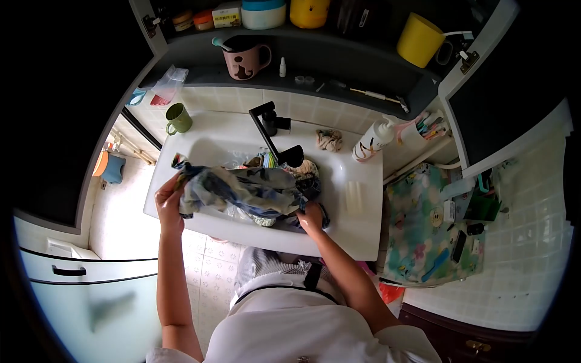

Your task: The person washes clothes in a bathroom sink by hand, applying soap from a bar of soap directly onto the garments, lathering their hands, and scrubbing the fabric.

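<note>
A blue and grey patterned garment (242, 189) is stretched across the white sink (284, 237), beneath the black faucet (266, 130). At its left end, my left hand (169, 198) grips the bunched cloth. Lower and to the right, my right hand (310, 218) is closed on the other end, near the front rim. Behind and under the garment lie other wet clothes (307, 168) in the basin, partly hidden by it. A small crumpled cloth (329, 140) rests on the sink's back ledge.
A green mug (178, 118) stands at the sink's back left corner, and a white pump bottle (373, 140) at the back right. Above is a dark shelf (206, 74) with a pink mug (245, 60). To the right, a flowered cover (411, 224) carries small items.
</note>
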Tool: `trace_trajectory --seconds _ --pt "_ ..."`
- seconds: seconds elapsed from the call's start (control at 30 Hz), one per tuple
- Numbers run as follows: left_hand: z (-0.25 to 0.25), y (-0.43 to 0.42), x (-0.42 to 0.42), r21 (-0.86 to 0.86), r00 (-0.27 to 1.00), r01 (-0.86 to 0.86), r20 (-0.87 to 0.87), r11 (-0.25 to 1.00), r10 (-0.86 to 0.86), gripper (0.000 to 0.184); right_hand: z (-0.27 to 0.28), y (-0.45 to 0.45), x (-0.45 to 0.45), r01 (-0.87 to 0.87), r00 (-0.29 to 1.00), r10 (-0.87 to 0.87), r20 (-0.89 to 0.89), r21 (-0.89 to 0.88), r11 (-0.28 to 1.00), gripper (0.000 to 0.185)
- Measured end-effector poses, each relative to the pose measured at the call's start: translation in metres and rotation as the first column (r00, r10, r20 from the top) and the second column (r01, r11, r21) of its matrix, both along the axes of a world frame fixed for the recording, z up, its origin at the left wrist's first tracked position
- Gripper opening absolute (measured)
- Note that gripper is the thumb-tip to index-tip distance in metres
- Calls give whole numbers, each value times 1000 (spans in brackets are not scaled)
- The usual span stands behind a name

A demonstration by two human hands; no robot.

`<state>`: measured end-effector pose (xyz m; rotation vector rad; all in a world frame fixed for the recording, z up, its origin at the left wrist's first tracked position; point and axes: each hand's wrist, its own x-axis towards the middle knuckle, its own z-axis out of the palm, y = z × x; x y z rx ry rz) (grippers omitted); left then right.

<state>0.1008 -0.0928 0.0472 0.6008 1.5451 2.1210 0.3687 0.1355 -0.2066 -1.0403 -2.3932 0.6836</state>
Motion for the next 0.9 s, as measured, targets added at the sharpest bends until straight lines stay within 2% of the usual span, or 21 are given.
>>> trace_trajectory --seconds 0.07,0.1,0.2,0.23,0.27,0.3,0.33,0.37,0.4,0.43,0.47,0.5,0.53,0.6,0.63,0.67,0.73,0.77,0.8,0.87,0.9 --pt "-29 -10 -26 9 992 -41 119 999 39 35 15 -5 2 127 992 -127 20 -304 944 44" --pt "-43 -12 -35 -27 992 -37 119 999 40 36 12 -7 1 180 974 -205 -100 -214 960 32" --pt "-113 -25 -64 -358 987 -117 63 926 149 32 58 -1 5 134 849 -452 -273 -716 685 17" --pt "-136 -27 -66 -402 980 -169 28 900 197 30 72 -5 3 97 758 -526 -387 -730 677 7" --pt "-141 -20 -57 -421 968 -210 36 882 248 30 73 -3 7 14 718 -531 -450 -754 657 8" --pt "-147 -19 -57 -532 989 -131 -7 836 151 37 80 -3 7 -40 644 -563 -518 -757 652 9" --pt "-154 -19 -58 -637 998 -62 -38 769 49 45 88 -4 8 -95 565 -589 -578 -755 649 10" --pt "-162 -19 -54 -795 970 -177 -240 580 -33 58 95 -3 7 -52 599 -554 -579 -718 694 9" --pt "-145 -9 -31 -872 900 -326 -404 364 -162 71 106 -2 6 -11 634 -518 -574 -677 736 9" --pt "-101 11 2 -918 912 -314 -363 243 -191 91 118 -1 4 27 668 -484 -565 -632 775 9" --pt "-83 21 24 -867 781 -393 -491 307 -387 99 139 -5 1 23 703 -404 -586 -549 836 10" --pt "-88 30 35 -818 606 -311 -563 484 -562 106 163 -12 -4 16 736 -323 -595 -462 887 12" --pt "-83 43 61 -794 467 -231 -598 563 -652 116 179 -20 -11 -1 768 -235 -595 -368 930 13" --pt "-59 74 108 -748 408 -4 -607 663 -682 125 186 -36 -29 2 695 -140 -705 -192 981 17" --pt "-75 88 119 -640 499 84 -636 764 -588 125 194 -44 -31 -46 702 -22 -712 -77 996 19" --pt "-78 97 127 -493 571 94 -685 865 -452 110 204 -50 -30 -114 727 37 -686 -67 991 20" --pt "-92 106 115 -527 489 193 -680 828 -547 85 208 -52 -26 -139 724 43 -689 -84 987 19" --pt "-98 105 116 -414 578 176 -691 893 -434 64 196 -45 -15 -272 776 124 -618 -151 950 24" --pt "-104 102 113 -383 654 220 -624 897 -427 52 195 -47 -11 -291 778 158 -608 -126 948 30" --pt "-122 91 101 -367 701 184 -601 912 -384 44 192 -54 -2 -326 776 223 -590 -72 943 41" --pt "-116 91 95 -405 693 171 -599 898 -402 42 184 -50 7 -411 820 338 -462 -64 910 59"
